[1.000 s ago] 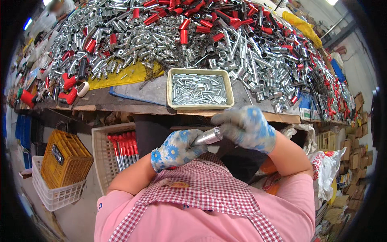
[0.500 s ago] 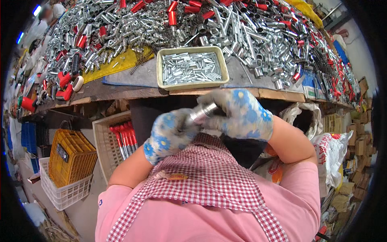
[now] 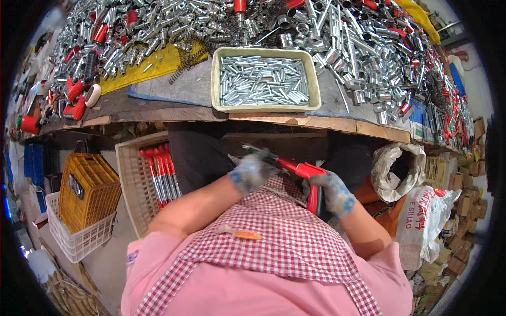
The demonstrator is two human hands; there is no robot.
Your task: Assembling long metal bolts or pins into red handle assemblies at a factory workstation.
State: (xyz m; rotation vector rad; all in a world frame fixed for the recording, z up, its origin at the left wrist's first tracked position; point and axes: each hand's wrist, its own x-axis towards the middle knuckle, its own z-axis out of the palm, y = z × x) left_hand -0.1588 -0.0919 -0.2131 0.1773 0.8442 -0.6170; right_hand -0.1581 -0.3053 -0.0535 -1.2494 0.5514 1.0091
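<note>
Both my hands wear white gloves with a blue flower print. My right hand (image 3: 332,190) is closed round the grip of a red pistol-shaped tool (image 3: 310,171), whose black-faced handle hangs below the fingers. A red section and a silver shaft run from it to the left. My left hand (image 3: 253,173), smeared by motion, is wrapped about that silver shaft, and a thin metal end sticks out past its fingers. The tool lies above my lap, in front of the checked apron (image 3: 269,231). Beyond it on the bench sits a cream tray (image 3: 266,109) of small silver pins.
Piles of silver sockets and tubes (image 3: 342,47) with red parts cover the bench (image 3: 174,114). At left, a white crate (image 3: 126,174) holds several red-handled rods (image 3: 163,174); a yellow basket (image 3: 89,184) sits in another white crate (image 3: 79,231). Open sacks (image 3: 395,179) stand at right.
The silver cylinder between my hands is no longer in view; both hands are now on the red tool. My hands have moved down, the right one most. The view has shifted slightly.
</note>
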